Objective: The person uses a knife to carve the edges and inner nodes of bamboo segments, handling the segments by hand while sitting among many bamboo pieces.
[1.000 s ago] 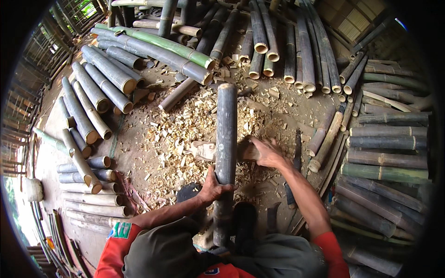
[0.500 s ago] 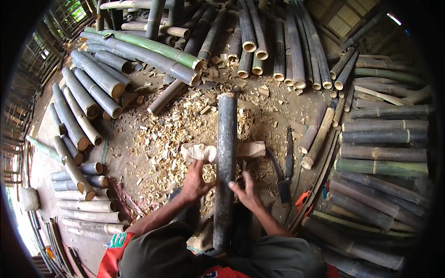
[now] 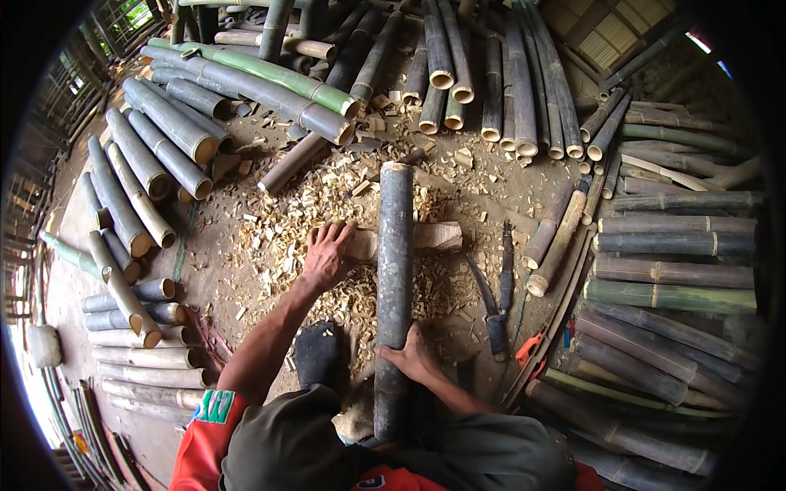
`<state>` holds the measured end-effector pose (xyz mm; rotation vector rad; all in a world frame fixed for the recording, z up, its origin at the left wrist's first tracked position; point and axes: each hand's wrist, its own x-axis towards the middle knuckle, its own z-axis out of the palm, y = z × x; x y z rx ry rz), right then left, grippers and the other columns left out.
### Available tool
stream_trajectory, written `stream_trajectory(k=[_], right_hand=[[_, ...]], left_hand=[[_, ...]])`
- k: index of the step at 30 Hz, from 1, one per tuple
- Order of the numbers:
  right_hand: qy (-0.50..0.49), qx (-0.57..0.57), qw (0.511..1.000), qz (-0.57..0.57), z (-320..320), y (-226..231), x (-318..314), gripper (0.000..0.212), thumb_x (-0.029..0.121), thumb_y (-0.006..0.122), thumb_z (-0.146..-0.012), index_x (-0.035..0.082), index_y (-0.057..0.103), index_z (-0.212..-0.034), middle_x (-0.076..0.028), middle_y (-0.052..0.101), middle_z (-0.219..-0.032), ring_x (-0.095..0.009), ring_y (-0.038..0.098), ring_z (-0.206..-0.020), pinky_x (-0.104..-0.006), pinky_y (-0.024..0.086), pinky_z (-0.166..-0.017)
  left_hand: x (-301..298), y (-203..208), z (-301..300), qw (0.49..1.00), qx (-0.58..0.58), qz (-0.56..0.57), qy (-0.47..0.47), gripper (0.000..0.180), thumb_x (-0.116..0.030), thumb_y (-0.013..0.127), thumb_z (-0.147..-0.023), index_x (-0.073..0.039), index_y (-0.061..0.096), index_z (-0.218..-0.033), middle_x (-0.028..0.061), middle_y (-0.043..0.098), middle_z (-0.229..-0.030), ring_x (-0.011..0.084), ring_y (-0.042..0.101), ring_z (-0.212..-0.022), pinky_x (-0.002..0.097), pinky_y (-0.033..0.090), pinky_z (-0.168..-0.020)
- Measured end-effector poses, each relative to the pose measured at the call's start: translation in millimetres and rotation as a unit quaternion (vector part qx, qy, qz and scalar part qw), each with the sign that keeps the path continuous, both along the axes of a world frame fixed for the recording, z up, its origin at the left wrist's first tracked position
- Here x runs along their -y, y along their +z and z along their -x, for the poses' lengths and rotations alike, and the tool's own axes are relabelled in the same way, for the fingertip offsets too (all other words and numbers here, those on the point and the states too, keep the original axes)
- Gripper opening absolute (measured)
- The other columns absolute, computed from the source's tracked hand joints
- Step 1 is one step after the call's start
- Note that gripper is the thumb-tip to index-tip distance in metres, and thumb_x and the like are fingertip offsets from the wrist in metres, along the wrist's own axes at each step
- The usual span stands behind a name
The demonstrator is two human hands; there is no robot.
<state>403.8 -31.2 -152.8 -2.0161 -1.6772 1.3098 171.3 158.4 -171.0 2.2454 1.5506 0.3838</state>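
A dark grey bamboo pole section (image 3: 395, 221) with a pale cut top end runs lengthwise in front of me, its near end between my knees. It lies across a pale, rough wooden block (image 3: 438, 236) on the floor. My left hand (image 3: 326, 255) grips the block's left end, its fingers over the far side; that end is hidden under it. My right hand (image 3: 412, 357) is closed round the pole's lower right side, thumb on top and fingers out of sight. To the right lie a curved blade (image 3: 483, 286) with a dark handle and a dark, sheath-like piece (image 3: 507, 270).
Wood shavings (image 3: 286, 221) cover the floor around the block. Bamboo poles lie in groups at the left (image 3: 155, 155), far side (image 3: 524, 90) and right (image 3: 671, 270). An orange-handled tool (image 3: 529, 350) lies beside the right stack. My dark-covered foot (image 3: 319, 353) is near the left forearm.
My left hand has reached forward and left onto the block's end, and the block has shifted away from me. My right hand has moved down the pole and closed round it.
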Motion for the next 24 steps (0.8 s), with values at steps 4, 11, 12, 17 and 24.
stream_trajectory(k=[4,11,12,17,24], right_hand=[[-0.003,-0.063,0.997,-0.035,0.1,-20.7,-3.7,0.096,0.053,0.087,-0.077,-0.019,0.049,-0.126,-0.037,0.066,-0.114,-0.044,0.069,-0.109,-0.0485,0.054,-0.093],[-0.089,-0.194,0.976,-0.046,-46.8,4.6,30.8,0.087,0.04,0.081,-0.093,-0.005,0.036,-0.153,-0.026,0.055,-0.135,-0.029,0.068,-0.102,-0.0379,0.057,-0.086],[-0.127,-0.205,0.969,-0.051,-65.8,7.7,40.1,0.074,0.037,0.081,-0.094,0.001,0.046,-0.148,-0.021,0.06,-0.121,-0.025,0.067,-0.093,-0.0342,0.057,-0.081],[-0.204,0.184,0.956,-0.106,-183.3,-37.4,125.4,0.041,0.03,0.082,-0.087,0.0,0.065,-0.11,-0.022,0.069,-0.097,-0.039,0.067,-0.088,-0.0476,0.054,-0.08],[-0.231,0.202,0.951,0.033,-205.0,-52.9,167.5,0.042,0.031,0.081,-0.088,0.0,0.065,-0.111,-0.022,0.069,-0.099,-0.04,0.067,-0.09,-0.0485,0.054,-0.08]], left_hand=[[-7.1,-8.2,5.4,1.0,-0.01,-0.011,-0.004,0.104,-0.032,0.093,-0.071,-0.016,0.039,-0.159,0.0139,0.043,-0.159,0.0402,0.035,-0.148,0.0545,0.03,-0.122],[73.2,11.1,31.1,0.968,0.165,0.097,0.16,0.095,-0.044,0.089,-0.074,-0.011,0.041,-0.149,0.0194,0.047,-0.141,0.0357,0.045,-0.129,0.0531,0.04,-0.108],[100.0,15.5,46.7,0.932,0.252,0.203,0.166,0.073,-0.04,0.084,-0.08,-0.006,0.051,-0.136,0.0165,0.056,-0.124,0.0309,0.053,-0.114,0.047,0.045,-0.099],[232.3,68.9,89.8,0.652,0.506,0.522,0.214,0.038,-0.031,0.071,-0.095,0.0,0.069,-0.116,0.0115,0.072,-0.103,0.0181,0.067,-0.097,0.0361,0.055,-0.086],[362.5,119.8,157.6,0.657,0.457,0.461,0.384,0.04,-0.032,0.071,-0.096,0.001,0.069,-0.118,0.0115,0.072,-0.104,0.0189,0.066,-0.097,0.0366,0.053,-0.089]])
